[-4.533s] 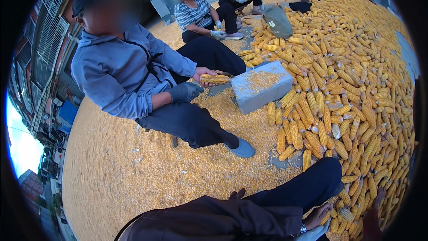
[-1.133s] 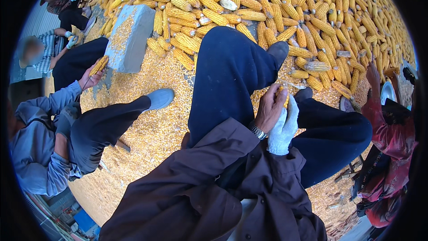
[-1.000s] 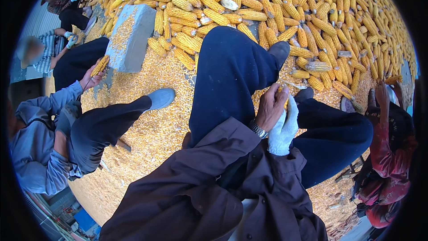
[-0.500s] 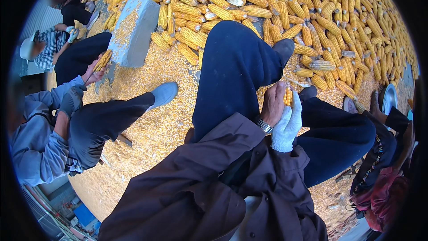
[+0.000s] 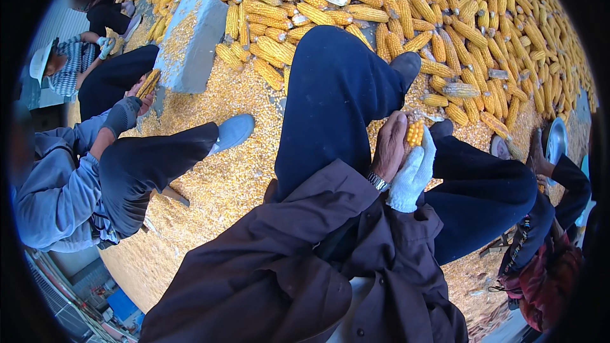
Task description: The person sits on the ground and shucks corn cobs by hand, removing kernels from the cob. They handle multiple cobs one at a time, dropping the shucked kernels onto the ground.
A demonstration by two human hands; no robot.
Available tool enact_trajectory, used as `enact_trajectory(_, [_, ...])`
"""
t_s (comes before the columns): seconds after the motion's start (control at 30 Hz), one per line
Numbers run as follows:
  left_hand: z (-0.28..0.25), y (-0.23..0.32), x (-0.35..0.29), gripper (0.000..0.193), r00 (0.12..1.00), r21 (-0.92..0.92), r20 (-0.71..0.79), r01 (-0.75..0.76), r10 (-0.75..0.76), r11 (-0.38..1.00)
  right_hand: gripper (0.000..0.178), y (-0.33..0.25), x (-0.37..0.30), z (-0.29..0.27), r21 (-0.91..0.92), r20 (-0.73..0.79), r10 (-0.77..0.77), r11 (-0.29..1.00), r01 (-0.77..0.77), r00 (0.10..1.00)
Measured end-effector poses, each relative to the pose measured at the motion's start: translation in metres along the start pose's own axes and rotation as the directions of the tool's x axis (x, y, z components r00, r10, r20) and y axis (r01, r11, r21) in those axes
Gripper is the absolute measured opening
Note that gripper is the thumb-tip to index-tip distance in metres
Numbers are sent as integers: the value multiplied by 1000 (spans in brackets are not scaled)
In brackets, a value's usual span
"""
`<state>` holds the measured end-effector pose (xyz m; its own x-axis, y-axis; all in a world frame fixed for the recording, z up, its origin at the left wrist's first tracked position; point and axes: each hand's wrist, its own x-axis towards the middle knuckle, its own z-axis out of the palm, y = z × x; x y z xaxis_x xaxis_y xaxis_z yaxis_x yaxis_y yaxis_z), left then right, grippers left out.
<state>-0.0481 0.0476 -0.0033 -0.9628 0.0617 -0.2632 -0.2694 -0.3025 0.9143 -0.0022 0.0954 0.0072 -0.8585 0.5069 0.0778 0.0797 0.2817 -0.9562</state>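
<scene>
Between my hands, in front of my knees, is an ear of corn (image 5: 414, 134) with orange-yellow kernels. My bare left hand (image 5: 389, 146), with a metal watch at its wrist, closes on it from the left. My right hand (image 5: 413, 171) wears a white knit glove and wraps it from the right and below. Palms and fingers hide most of the ear. Just beyond my hands is a pale strip of husk (image 5: 432, 116).
A big heap of corn ears (image 5: 457, 38) fills the far side. Loose kernels (image 5: 210, 165) cover the ground. A grey block (image 5: 206, 44) stands far left. At left a person's gloved hand (image 5: 122, 116) works an ear; another person sits right, near a metal basin (image 5: 557, 140).
My hands have shifted slightly, and more of the ear's kernels show between them. The person at left has brought the gloved hand up to the ear.
</scene>
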Motion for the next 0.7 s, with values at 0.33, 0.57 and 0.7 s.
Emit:
enact_trajectory(0.33, [0, 13, -7, 35, 994, 243, 105, -65, 40, 968, 37, 0, 1, -3, -31, 27, 69, 997, -69, 997])
enact_trajectory(0.57, [-11, -14, 3, 36, 989, -74, 122, 87, -77, 993, 39, -5, 7, -4, 431, 67, 353, 833, -346, 933])
enact_trajectory(0.7, [-10, -12, -1, 41, 944, -256, 217, 301, -249, 919, 33, 1, 8, -6, 530, 54, 464, 737, -419, 884])
